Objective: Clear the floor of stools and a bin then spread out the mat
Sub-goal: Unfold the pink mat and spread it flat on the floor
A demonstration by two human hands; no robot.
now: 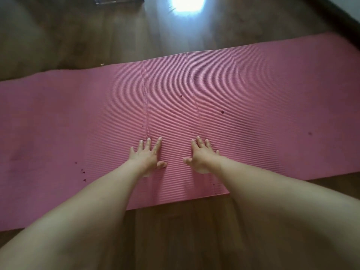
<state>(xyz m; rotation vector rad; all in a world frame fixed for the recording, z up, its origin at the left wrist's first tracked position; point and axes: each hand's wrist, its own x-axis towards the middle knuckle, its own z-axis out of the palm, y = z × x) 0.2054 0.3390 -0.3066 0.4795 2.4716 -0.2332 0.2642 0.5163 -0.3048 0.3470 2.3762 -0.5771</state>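
Ribbed foam mat — glossy wood floor

both ends of the pink mat run past the frame; beyond it, a dark object is cut off.

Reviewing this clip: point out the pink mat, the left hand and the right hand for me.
pink mat (pixel 253 90): head view, on its ribbed top surface, right of the creases.
left hand (pixel 146 155): head view, on the back of the hand, spread flat on the mat.
right hand (pixel 201 155): head view, on the back of the hand, spread flat on the mat.
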